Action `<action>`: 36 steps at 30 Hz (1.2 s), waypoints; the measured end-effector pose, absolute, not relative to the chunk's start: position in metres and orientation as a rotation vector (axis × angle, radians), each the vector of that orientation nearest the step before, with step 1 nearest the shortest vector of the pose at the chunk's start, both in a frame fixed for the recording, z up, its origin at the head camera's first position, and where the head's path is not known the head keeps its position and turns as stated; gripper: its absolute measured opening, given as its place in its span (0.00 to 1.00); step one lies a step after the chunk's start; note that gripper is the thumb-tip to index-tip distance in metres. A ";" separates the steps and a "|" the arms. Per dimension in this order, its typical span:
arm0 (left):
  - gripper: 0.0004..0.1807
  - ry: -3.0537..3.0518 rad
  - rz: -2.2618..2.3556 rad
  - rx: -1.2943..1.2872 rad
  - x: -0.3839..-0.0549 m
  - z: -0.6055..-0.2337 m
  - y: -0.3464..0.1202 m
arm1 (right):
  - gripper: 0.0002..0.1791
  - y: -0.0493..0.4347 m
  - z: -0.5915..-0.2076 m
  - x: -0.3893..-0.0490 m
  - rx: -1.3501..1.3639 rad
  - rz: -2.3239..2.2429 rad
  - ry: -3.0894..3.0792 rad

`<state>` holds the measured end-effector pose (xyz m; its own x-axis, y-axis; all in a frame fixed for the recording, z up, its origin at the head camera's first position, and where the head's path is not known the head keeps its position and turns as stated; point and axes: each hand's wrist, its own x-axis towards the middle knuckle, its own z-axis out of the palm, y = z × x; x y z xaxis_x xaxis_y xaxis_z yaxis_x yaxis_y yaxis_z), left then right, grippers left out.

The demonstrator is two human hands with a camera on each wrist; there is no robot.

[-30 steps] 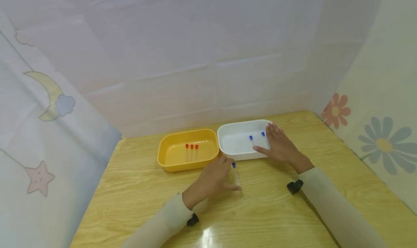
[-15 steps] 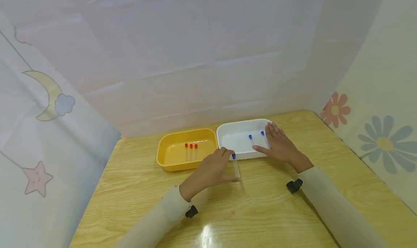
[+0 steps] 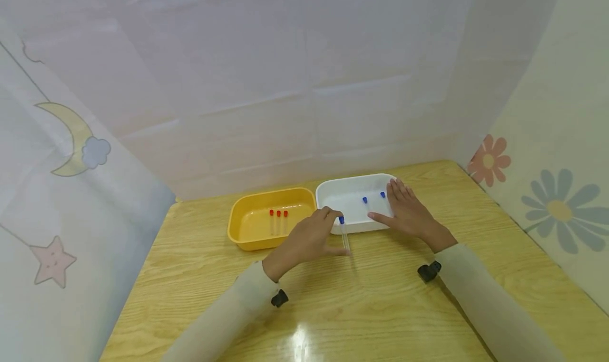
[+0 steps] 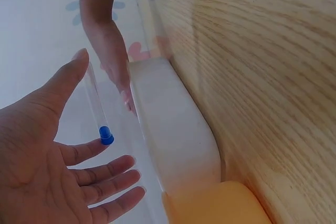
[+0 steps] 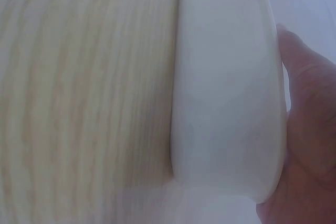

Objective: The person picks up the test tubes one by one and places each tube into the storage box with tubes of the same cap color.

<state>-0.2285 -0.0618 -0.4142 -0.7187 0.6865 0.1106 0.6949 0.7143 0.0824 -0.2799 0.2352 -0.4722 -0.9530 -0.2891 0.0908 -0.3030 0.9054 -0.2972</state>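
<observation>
Between thumb and index fingertip, my left hand (image 3: 308, 239) pinches a clear test tube (image 3: 344, 239) with a blue cap. The tube is above the table, just in front of the white tray (image 3: 358, 228). In the left wrist view, the index finger meets the blue cap (image 4: 106, 135) and the thumb is at the other end; the remaining fingers are spread. My right hand (image 3: 410, 214) rests on the right end of the white tray, fingers straight and thumb over the front rim. Inside that tray lie two blue-capped tubes (image 3: 365, 200), partly hidden by the hand.
Left of the white tray stands a yellow tray (image 3: 247, 244), close against it. Three red-capped tubes (image 3: 278, 223) lie side by side in it. Both trays are near the back of the wooden table (image 3: 361, 309), before a cloth backdrop (image 3: 247, 87).
My left hand has lifted the blue-capped tube and carried it forward toward the white tray. The right hand has stayed on the tray.
</observation>
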 end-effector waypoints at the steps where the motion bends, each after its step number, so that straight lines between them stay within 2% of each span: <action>1: 0.49 -2.840 -0.187 -1.149 -0.229 -0.414 -0.061 | 0.64 0.235 -0.473 -0.280 0.473 0.481 -3.021; 36: 0.52 -2.939 -0.366 -1.113 -0.275 -0.408 -0.048 | 0.64 0.234 -0.471 -0.278 0.470 0.498 -3.024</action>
<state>-0.2748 -0.0476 -0.4080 -0.7522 0.6561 0.0604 0.6509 0.7257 0.2228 -0.2781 0.2335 -0.4705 -0.9531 -0.2892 0.0890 -0.3024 0.9025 -0.3067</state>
